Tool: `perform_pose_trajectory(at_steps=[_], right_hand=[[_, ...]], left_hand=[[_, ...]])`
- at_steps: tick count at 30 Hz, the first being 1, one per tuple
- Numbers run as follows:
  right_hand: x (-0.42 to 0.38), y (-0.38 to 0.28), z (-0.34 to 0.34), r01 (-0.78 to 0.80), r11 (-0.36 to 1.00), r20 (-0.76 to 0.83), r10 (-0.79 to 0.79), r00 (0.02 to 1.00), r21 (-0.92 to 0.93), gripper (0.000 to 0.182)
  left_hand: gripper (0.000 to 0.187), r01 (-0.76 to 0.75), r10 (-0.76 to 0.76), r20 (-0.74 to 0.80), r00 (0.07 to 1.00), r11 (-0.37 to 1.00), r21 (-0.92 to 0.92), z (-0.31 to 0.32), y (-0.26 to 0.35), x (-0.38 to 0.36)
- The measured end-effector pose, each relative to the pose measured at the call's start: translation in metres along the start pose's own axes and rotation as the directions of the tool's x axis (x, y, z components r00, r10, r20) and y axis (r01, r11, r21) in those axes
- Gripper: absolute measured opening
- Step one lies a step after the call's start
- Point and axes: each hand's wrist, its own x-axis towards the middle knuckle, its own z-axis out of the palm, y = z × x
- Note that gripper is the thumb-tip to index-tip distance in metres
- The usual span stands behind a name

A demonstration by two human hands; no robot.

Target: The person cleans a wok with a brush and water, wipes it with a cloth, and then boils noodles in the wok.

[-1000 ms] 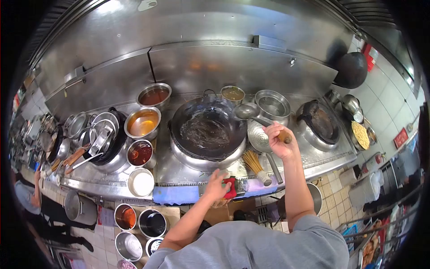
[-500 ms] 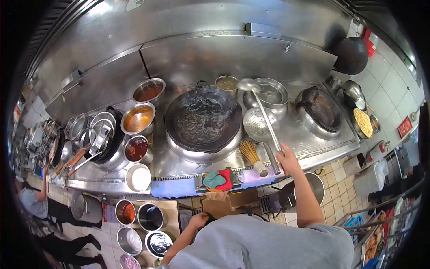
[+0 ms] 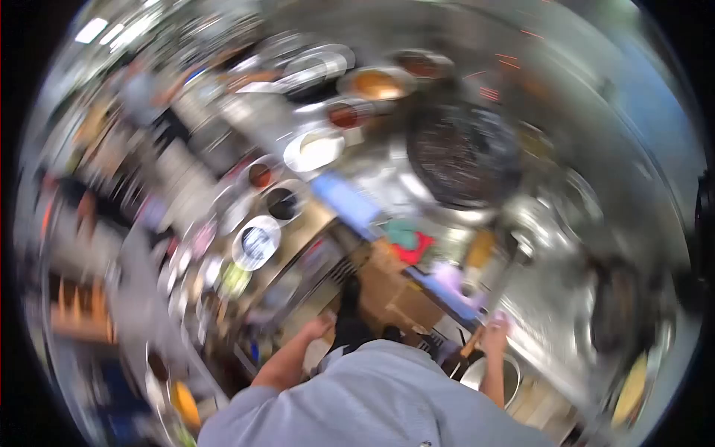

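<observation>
The whole view is smeared by fast motion and tilted. My right hand [image 3: 494, 331] is low at the counter's front edge, apparently closed on the brown wooden end of the ladle handle [image 3: 471, 343]; the ladle's bowl is lost in the blur. My left hand [image 3: 320, 328] hangs below the counter in front of my grey shirt, with nothing visible in it and fingers too blurred to read. The big dark wok [image 3: 462, 153] sits on the steel range beyond. A red and green cloth [image 3: 408, 240] lies on the counter edge between wok and hands.
A blue strip [image 3: 346, 201] runs along the counter front. A white bowl [image 3: 313, 149] and sauce pots [image 3: 372, 83] stand left of the wok. Round pots [image 3: 257, 242] sit on the floor below. A steel pot [image 3: 484, 372] is by my right hand.
The camera has swung sharply, so the scene is rotated and blurred. My right hand has dropped with the ladle handle to the counter edge. My left hand stays low.
</observation>
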Motion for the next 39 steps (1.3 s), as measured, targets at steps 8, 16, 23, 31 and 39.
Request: perform_pose_trajectory(at_steps=[8,16,23,31,39], right_hand=[[0.129,-0.097,-0.019,0.381,0.906,0.226,-0.417,0.881,0.185,0.031],[0.110,-0.242,0.100,0.568,0.712,0.555,-0.691,0.464,0.412,0.030],[-0.024,-0.340,0.169,0.543,0.571,0.650,-0.758,0.061,0.616,0.028],[-0.196,-0.338,0.140,0.464,0.293,0.471,-0.817,-0.332,0.836,0.021],[-0.257,-0.316,0.092,0.543,-0.350,0.352,-0.480,-0.804,0.764,0.051]], left_hand=[[0.028,0.081,-0.375,-0.284,0.882,0.715,-0.694,0.097,0.006,-0.114],[0.017,-0.777,-0.994,-0.104,0.018,0.052,-0.628,0.171,-0.055,-0.298],[0.025,-0.847,-0.687,0.654,-0.318,0.515,0.129,0.276,-0.051,-0.436],[0.015,-0.807,-0.783,0.392,-0.483,0.223,-0.547,0.287,-0.010,-0.421],[0.010,-0.454,-0.811,-0.382,0.444,0.164,-0.876,0.138,0.018,-0.297]])
